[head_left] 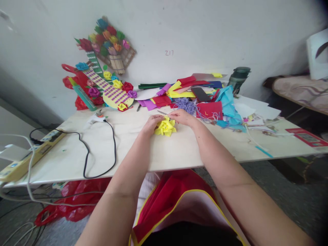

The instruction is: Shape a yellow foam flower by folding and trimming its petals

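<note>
A yellow crepe-paper flower [165,127] with spread petals is between my hands, just above the table or resting on it; I cannot tell which. My left hand [153,123] is closed on the flower's left side, its fingertips partly behind the petals. My right hand [182,117] is closed in a pinch at the flower's upper right. From its fingers a thin, pointed, metal-looking tool [162,112] sticks out to the left, above the flower. The rest of this tool is hidden by the fingers.
Behind lie coloured paper sheets [189,83], purple yarn [185,105], a phone [201,94] and a dark bottle [238,79]. Flower-decorated cardboard pieces [115,95] lean at the wall. Leftward are a glue gun [97,118], its black cord [87,153] and a power strip [48,143].
</note>
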`<state>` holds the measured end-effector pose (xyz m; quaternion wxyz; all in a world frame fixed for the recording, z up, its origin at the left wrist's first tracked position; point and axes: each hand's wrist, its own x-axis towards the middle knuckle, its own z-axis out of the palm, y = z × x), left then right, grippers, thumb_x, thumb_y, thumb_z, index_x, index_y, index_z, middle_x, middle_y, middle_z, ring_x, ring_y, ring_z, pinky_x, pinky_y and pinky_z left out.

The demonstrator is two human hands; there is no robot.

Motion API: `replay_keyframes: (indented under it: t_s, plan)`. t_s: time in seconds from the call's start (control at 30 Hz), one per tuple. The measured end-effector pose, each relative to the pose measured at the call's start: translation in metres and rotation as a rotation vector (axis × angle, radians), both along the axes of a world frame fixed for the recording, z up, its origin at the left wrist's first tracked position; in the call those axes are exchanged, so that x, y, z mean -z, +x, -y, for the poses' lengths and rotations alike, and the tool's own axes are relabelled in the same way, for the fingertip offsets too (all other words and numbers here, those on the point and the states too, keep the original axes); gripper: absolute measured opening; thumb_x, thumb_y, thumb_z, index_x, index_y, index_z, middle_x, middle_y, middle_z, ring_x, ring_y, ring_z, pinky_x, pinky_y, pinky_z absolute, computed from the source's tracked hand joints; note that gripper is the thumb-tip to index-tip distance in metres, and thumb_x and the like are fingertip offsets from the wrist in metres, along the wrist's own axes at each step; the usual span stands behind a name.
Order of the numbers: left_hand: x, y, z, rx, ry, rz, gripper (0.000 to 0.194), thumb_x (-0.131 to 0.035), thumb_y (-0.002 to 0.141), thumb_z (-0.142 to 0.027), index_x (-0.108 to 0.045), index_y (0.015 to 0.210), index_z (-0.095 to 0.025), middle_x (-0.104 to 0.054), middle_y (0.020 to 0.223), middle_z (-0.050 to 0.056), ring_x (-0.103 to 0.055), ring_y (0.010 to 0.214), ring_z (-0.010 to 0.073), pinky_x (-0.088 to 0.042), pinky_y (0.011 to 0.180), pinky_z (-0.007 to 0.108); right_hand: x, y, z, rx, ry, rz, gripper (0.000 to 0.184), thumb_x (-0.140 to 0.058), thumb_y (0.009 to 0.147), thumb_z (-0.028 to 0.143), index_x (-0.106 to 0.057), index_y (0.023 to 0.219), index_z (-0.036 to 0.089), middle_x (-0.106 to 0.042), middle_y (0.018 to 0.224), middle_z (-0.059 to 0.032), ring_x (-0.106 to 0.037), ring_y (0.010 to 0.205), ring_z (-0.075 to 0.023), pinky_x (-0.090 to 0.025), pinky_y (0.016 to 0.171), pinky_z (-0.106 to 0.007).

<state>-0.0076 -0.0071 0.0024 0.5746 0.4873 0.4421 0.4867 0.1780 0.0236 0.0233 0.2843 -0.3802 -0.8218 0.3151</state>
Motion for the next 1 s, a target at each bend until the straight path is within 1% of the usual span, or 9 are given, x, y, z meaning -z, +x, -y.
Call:
replay_keyframes:
  t_s: [0.2, 0.37, 0.47, 0.57, 0.73, 1.0]
  plan:
    - [-0.0024, 0.0015, 0.0024, -0.018, -0.005, 0.0, 0.019, -0.071, 0.058, -0.025, -0.064, 0.072, -0.014, -0.064, 0.06, 0.001, -0.058, 0.052, 0.0124, -0.044, 0.053, 0.024, 0.0006, -0.0007, -0.0003, -0.012, -0.034, -0.041, 0.036, -0.052, 0.08, 0.04, -0.073, 0.092, 0.013, -0.044, 0.051, 0.0055, -0.041, 0.052, -0.0092, -0.032, 0.053, -0.023]
    - [-0.0046, 0.0026, 0.0043, -0.004, -0.015, 0.03, 0.019, -0.07, 0.057, -0.024, -0.064, 0.072, -0.014, -0.066, 0.062, 0.002, -0.06, 0.055, 0.0138, -0.046, 0.055, 0.025, -0.0001, -0.0009, -0.0012, 0.002, -0.008, -0.039, 0.039, -0.053, 0.08, 0.037, -0.074, 0.102, 0.011, -0.055, 0.058, 0.0026, -0.044, 0.054, -0.0097, -0.037, 0.056, -0.024]
    - [-0.0038, 0.0029, 0.0033, -0.009, -0.022, 0.037, 0.019, -0.069, 0.057, -0.024, -0.064, 0.072, -0.014, -0.065, 0.061, 0.001, -0.06, 0.055, 0.0146, -0.046, 0.055, 0.026, -0.0001, -0.0019, -0.002, 0.022, 0.02, -0.042, 0.038, -0.054, 0.08, 0.033, -0.075, 0.104, 0.012, -0.064, 0.066, -0.0004, -0.051, 0.061, -0.0113, -0.041, 0.061, -0.024]
    - [-0.0021, 0.0028, 0.0019, -0.025, -0.018, 0.029, 0.019, -0.069, 0.059, -0.026, -0.063, 0.072, -0.015, -0.063, 0.06, 0.001, -0.059, 0.054, 0.0142, -0.046, 0.054, 0.026, 0.0009, -0.0032, -0.0033, 0.038, 0.039, -0.048, 0.036, -0.055, 0.08, 0.031, -0.075, 0.103, 0.013, -0.07, 0.074, -0.003, -0.057, 0.069, -0.0133, -0.044, 0.066, -0.025]
    - [-0.0003, 0.0017, 0.0001, -0.014, -0.008, 0.026, 0.02, -0.071, 0.059, -0.027, -0.062, 0.073, -0.015, -0.062, 0.061, 0.0, -0.057, 0.052, 0.0125, -0.043, 0.052, 0.024, 0.0039, -0.0039, -0.0054, 0.047, 0.067, -0.068, 0.033, -0.057, 0.082, 0.033, -0.077, 0.1, 0.014, -0.074, 0.083, -0.0052, -0.063, 0.077, -0.016, -0.047, 0.074, -0.028]
    - [0.0007, 0.0022, -0.0007, -0.012, 0.0, 0.067, 0.024, -0.072, 0.058, -0.027, -0.064, 0.076, -0.014, -0.066, 0.064, 0.003, -0.061, 0.056, 0.0152, -0.047, 0.055, 0.026, 0.0061, -0.0045, -0.0074, 0.031, 0.112, -0.046, 0.033, -0.055, 0.084, 0.027, -0.075, 0.107, 0.014, -0.075, 0.101, -0.0077, -0.066, 0.092, -0.0189, -0.049, 0.08, -0.028]
